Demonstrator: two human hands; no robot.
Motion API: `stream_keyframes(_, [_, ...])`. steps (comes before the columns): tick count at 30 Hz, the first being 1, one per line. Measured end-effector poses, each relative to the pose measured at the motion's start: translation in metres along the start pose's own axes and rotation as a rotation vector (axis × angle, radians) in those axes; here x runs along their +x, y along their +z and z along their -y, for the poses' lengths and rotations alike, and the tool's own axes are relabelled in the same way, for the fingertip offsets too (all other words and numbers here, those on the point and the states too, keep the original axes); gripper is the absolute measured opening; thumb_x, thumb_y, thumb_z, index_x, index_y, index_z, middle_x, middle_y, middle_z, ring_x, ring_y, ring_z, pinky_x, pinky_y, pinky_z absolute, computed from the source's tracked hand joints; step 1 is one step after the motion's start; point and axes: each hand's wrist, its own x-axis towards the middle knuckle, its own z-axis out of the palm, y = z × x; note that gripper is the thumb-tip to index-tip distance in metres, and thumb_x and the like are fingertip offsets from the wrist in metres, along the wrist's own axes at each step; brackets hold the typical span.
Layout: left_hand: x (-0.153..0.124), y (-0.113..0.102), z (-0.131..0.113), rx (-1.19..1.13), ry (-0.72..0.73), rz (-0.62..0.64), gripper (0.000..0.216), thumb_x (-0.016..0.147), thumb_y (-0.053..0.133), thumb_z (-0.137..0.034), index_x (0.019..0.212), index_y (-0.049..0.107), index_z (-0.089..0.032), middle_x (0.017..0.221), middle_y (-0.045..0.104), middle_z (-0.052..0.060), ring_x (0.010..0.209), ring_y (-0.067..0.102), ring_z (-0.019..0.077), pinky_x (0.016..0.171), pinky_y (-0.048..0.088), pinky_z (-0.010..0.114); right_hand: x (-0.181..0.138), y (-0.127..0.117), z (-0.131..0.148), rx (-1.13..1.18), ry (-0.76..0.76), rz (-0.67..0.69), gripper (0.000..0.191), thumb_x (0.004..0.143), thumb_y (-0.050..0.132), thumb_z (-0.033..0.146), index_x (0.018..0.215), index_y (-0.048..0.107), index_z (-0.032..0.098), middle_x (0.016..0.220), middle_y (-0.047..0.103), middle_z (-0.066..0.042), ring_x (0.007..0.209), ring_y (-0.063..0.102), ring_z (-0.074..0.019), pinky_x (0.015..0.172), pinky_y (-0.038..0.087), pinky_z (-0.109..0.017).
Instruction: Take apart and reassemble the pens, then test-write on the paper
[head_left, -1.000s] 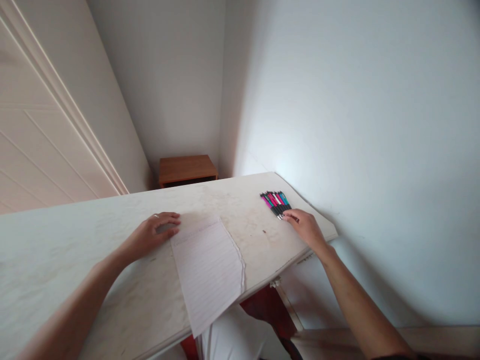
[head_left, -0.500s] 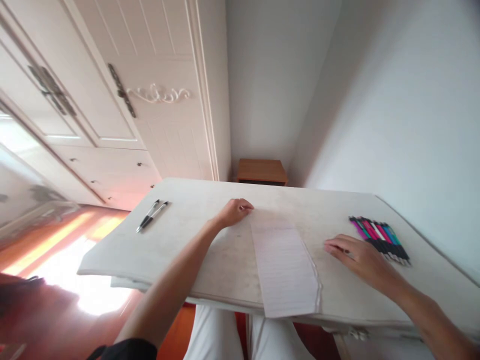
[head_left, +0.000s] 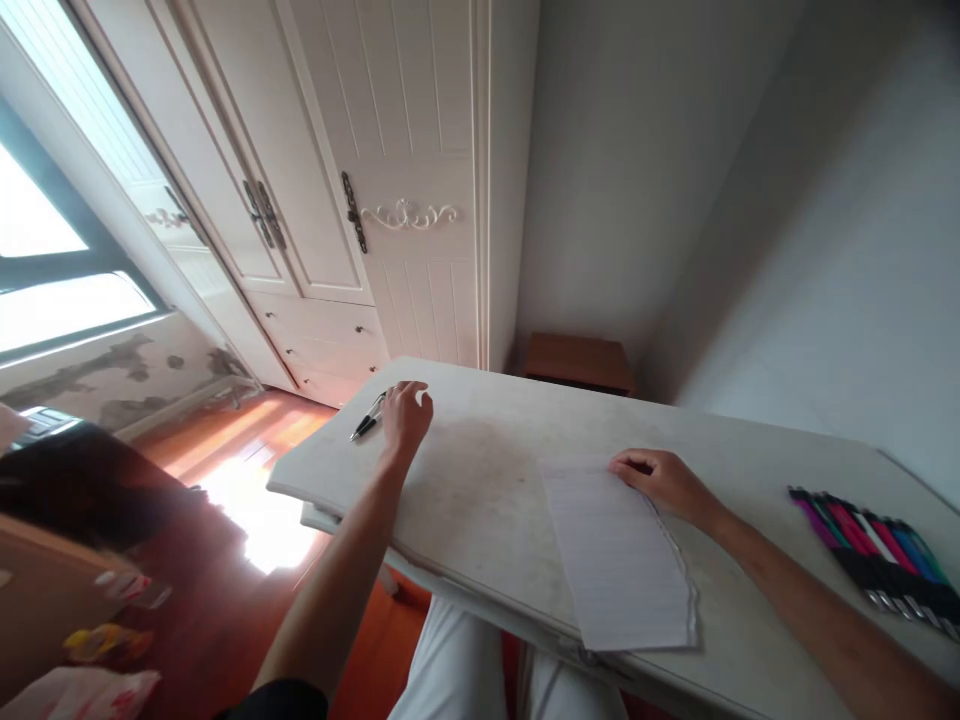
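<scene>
One black-and-white pen point(head_left: 366, 424), perhaps with another beside it, lies near the left edge of the bench point(head_left: 480, 460). Our left hand point(head_left: 406, 418), fingers spread, is just beside it; we cannot tell whether they touch. A sideways nudge could roll it off that edge. Our right hand point(head_left: 660, 482), fingertips curled to thumb, is at the top of the lined paper point(head_left: 622, 570); we cannot tell if it pinches. A tug could slide this over the near edge. Coloured pens point(head_left: 879, 548) lie toward the right edge.

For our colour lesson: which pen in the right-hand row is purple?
The leftmost pen, at the row's end; the other pens show green, pink, white or blue.
</scene>
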Motion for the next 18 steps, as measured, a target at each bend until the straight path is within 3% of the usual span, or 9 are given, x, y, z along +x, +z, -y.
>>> stream_keyframes(4, [-0.006,-0.020,0.033,0.342,-0.098,-0.033,0.040,0.085,0.051,-0.024,0.122,0.061,-0.014,0.132,0.057,0.019,0.125,0.045,0.0378,0.098,0.038,0.051,0.001,0.010,-0.007,-0.055,-0.005,-0.100,0.035,0.083,0.052,0.049,0.080,0.071,0.021,0.082,0.075,-0.004,0.077,0.068,-0.0241,0.072,0.049,-0.033])
stream_keyframes(6, [-0.008,-0.026,0.046,0.437,-0.159,0.056,0.043,0.086,0.050,-0.029,0.124,0.059,-0.013,0.129,0.058,0.022,0.120,0.048,0.0399,0.093,0.039,0.053,0.001,0.013,-0.009,-0.077,-0.021,-0.124,0.033,0.084,0.052,0.048,0.081,0.071,0.022,0.082,0.075,-0.003,0.076,0.068,-0.0238,0.072,0.049,-0.033])
stream_keyframes(9, [-0.011,-0.030,0.056,0.447,-0.154,0.168,0.038,0.090,0.042,-0.032,0.115,0.065,-0.014,0.118,0.065,0.022,0.111,0.055,0.0384,0.089,0.042,0.051,0.000,0.013,-0.008,-0.092,-0.046,-0.131,0.031,0.084,0.052,0.047,0.080,0.071,0.023,0.081,0.075,-0.003,0.074,0.068,-0.0232,0.070,0.050,-0.033])
stream_keyframes(13, [-0.015,-0.032,0.057,0.434,-0.124,0.169,0.036,0.092,0.039,-0.031,0.102,0.072,-0.019,0.116,0.067,0.016,0.108,0.058,0.0331,0.089,0.043,0.045,-0.001,0.012,-0.006,-0.110,-0.075,-0.155,0.030,0.085,0.052,0.046,0.080,0.071,0.024,0.080,0.075,-0.003,0.072,0.069,-0.0236,0.066,0.050,-0.032])
stream_keyframes(18, [-0.015,-0.033,0.051,0.380,-0.064,0.147,0.034,0.091,0.042,-0.028,0.097,0.073,-0.017,0.113,0.068,0.016,0.105,0.060,0.0316,0.092,0.044,0.044,-0.001,0.013,-0.008,-0.122,-0.077,-0.145,0.030,0.086,0.051,0.046,0.080,0.071,0.025,0.078,0.075,-0.002,0.071,0.069,-0.0229,0.066,0.050,-0.032])
